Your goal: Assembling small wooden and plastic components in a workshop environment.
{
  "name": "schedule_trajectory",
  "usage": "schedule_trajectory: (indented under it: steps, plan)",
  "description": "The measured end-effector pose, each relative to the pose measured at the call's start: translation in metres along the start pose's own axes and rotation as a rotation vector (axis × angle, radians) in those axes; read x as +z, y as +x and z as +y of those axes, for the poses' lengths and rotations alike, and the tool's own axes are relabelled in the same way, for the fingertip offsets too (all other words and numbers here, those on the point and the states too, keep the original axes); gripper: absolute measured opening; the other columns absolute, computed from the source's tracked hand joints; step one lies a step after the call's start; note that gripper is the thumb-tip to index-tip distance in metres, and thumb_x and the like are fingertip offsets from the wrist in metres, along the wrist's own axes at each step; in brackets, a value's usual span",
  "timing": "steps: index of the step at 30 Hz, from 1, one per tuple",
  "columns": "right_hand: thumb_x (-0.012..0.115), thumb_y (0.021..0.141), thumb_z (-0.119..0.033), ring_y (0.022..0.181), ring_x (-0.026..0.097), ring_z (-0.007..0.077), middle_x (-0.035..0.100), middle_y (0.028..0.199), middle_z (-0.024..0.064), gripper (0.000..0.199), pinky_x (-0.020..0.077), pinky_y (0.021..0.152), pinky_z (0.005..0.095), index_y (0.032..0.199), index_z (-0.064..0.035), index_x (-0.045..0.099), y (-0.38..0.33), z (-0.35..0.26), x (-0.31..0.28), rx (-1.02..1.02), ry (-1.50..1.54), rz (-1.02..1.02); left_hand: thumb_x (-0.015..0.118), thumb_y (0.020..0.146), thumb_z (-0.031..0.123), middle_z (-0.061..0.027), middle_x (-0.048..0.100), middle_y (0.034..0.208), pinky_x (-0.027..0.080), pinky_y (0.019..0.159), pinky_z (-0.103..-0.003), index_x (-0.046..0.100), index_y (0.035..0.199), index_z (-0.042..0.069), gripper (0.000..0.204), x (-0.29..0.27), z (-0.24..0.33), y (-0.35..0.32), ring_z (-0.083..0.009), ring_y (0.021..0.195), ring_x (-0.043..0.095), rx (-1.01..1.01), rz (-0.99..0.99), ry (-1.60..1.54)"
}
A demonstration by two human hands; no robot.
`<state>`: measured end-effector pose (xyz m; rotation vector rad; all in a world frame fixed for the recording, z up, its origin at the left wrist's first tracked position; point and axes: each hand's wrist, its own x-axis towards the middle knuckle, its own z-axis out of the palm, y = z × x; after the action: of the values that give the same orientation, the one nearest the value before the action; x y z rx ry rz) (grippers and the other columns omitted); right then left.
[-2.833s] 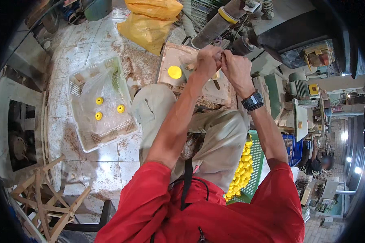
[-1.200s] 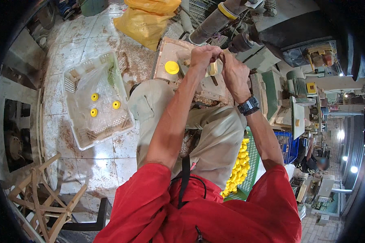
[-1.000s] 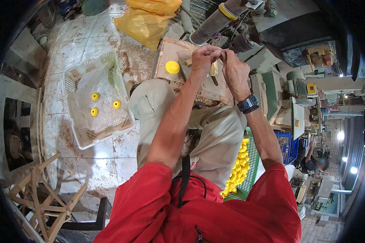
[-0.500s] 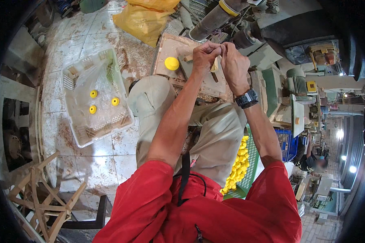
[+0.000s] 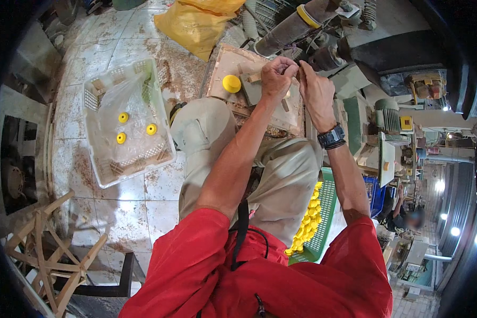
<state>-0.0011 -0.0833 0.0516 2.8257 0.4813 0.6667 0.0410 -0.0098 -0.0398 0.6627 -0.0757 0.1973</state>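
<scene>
Over a dusty wooden board, my left hand has its fingers curled into a pinch. Close to its right, my right hand is closed too, thumb and forefinger near the left fingertips. Whatever the fingers hold, if anything, is too small or hidden to make out. A round yellow piece with a raised middle lies on the board, left of my left hand. Beneath the hands sits a flat grey piece, partly covered by my left wrist.
On the floor at left, a white plastic crate holds clear plastic sheeting and three small yellow pieces. A green crate by my right thigh contains many yellow pieces. Beyond are a yellow sack, a pipe and wooden frames.
My hands, touching at the fingertips before, have drawn slightly apart and now sit a little further right in view. The whole scene has shifted slightly; the yellow pieces stay where they were.
</scene>
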Motion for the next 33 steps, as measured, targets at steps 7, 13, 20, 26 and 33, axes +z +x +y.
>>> schedule_trajectory:
  steps: [7, 13, 20, 26, 33]
  plan:
    - [0.06, 0.087, -0.014, 0.058, 0.064, 0.0351, 0.062, 0.063, 0.0157, 0.006, 0.0497, 0.051, 0.0434, 0.086, -0.0077, 0.06, 0.009, 0.008, -0.001, -0.094, -0.043, -0.041, 0.071, 0.08, 0.005, -0.0029, 0.068, 0.067, 0.049, 0.056, -0.022, 0.069, 0.08, -0.001, 0.006, -0.005, 0.007, -0.003, -0.0078, 0.059, 0.062, 0.153, 0.015, 0.382]
    - [0.063, 0.089, -0.018, 0.059, 0.063, 0.0335, 0.062, 0.065, 0.0132, 0.01, 0.0482, 0.052, 0.0423, 0.085, -0.0091, 0.06, 0.006, 0.005, 0.008, -0.075, 0.132, 0.118, 0.073, 0.079, 0.005, -0.0046, 0.071, 0.071, 0.051, 0.058, -0.022, 0.072, 0.083, -0.001, 0.008, -0.004, 0.003, 0.002, -0.0086, 0.06, 0.064, -0.077, 0.119, 0.158]
    - [0.063, 0.09, -0.019, 0.062, 0.063, 0.0322, 0.061, 0.066, 0.0121, 0.011, 0.0484, 0.052, 0.041, 0.086, -0.0094, 0.059, 0.003, 0.01, 0.008, -0.135, 0.154, 0.115, 0.071, 0.08, 0.005, -0.0095, 0.072, 0.076, 0.052, 0.058, -0.026, 0.072, 0.088, -0.002, 0.011, -0.007, 0.004, 0.01, -0.0122, 0.059, 0.065, 0.159, -0.061, 0.594]
    - [0.061, 0.091, -0.018, 0.062, 0.063, 0.0321, 0.062, 0.068, 0.0116, 0.007, 0.049, 0.053, 0.0415, 0.09, -0.0112, 0.06, 0.0, 0.012, 0.009, -0.15, 0.131, 0.103, 0.065, 0.084, 0.007, -0.0104, 0.071, 0.079, 0.053, 0.065, -0.028, 0.07, 0.09, 0.0, 0.01, -0.01, 0.019, 0.01, -0.0124, 0.069, 0.066, 0.168, -0.188, 0.786]
    - [0.068, 0.089, -0.01, 0.063, 0.067, 0.0275, 0.069, 0.08, 0.013, 0.017, 0.0525, 0.057, 0.0339, 0.106, -0.0078, 0.066, -0.008, 0.02, 0.012, -0.127, 0.214, 0.179, 0.059, 0.094, 0.012, 0.0004, 0.061, 0.084, 0.051, 0.067, -0.025, 0.066, 0.099, 0.002, 0.013, -0.014, 0.028, 0.017, -0.0097, 0.067, 0.056, -0.418, -0.316, 0.251]
